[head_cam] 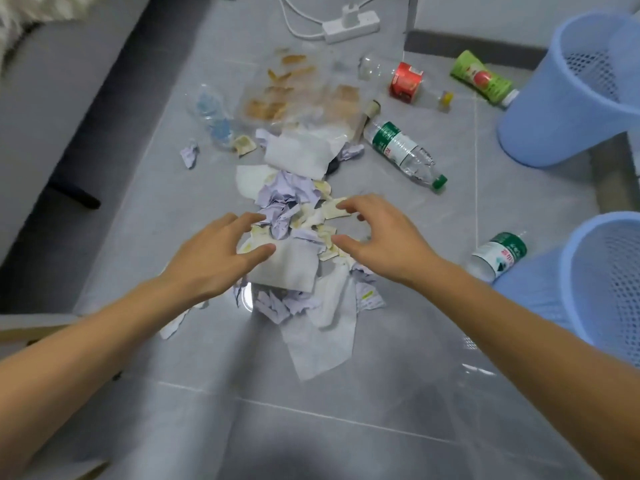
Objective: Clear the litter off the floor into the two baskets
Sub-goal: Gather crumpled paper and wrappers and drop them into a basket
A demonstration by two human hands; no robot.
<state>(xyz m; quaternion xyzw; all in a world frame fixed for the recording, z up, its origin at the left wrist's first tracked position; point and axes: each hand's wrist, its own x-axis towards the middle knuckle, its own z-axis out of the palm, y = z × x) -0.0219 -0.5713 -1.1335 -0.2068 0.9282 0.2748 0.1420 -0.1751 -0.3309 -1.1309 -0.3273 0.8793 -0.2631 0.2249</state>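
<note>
Crumpled paper litter (294,216) lies heaped on the grey floor (346,427); our left hand (214,258) and right hand (384,237) hover over it, fingers spread, holding nothing, two blue baskets (581,98) at right.

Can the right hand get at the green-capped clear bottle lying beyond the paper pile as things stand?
Probably yes: the right hand hovers open over the paper pile, and only bare floor separates it from the bottle, which lies uncovered.

Bare forearms, no sleeves, ringless hands (221,258)
</note>
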